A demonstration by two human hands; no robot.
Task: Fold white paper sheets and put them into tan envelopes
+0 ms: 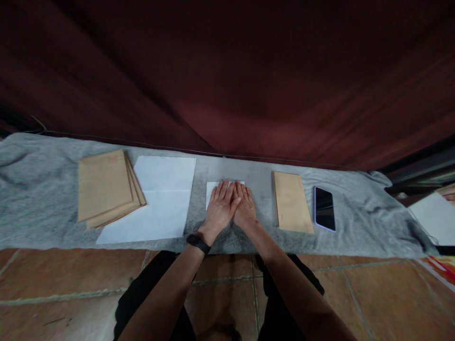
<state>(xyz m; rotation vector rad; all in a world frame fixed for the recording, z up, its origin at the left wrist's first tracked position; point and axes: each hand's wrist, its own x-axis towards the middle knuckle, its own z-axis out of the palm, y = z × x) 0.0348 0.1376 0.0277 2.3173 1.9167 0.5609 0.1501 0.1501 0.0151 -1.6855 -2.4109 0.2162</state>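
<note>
A small piece of white paper point(210, 190), apparently folded, lies on the grey cloth in front of me, largely covered by my hands. My left hand point(221, 208) rests flat on it with fingers stretched forward and a dark band at the wrist. Beside it, my right hand point(244, 206) presses flat on the paper too, its fingers extended and touching the left hand. To the left are large white sheets point(163, 203) with a crease across them. Brown envelopes point(104, 184) lie in a fanned stack partly over those sheets.
On the right sit another pile of brown envelopes point(292, 201) and a smartphone point(324, 208). Grey cloth point(369, 222) covers the narrow table. A dark red curtain point(227, 85) hangs along its far edge. White material point(435, 218) shows at the far right.
</note>
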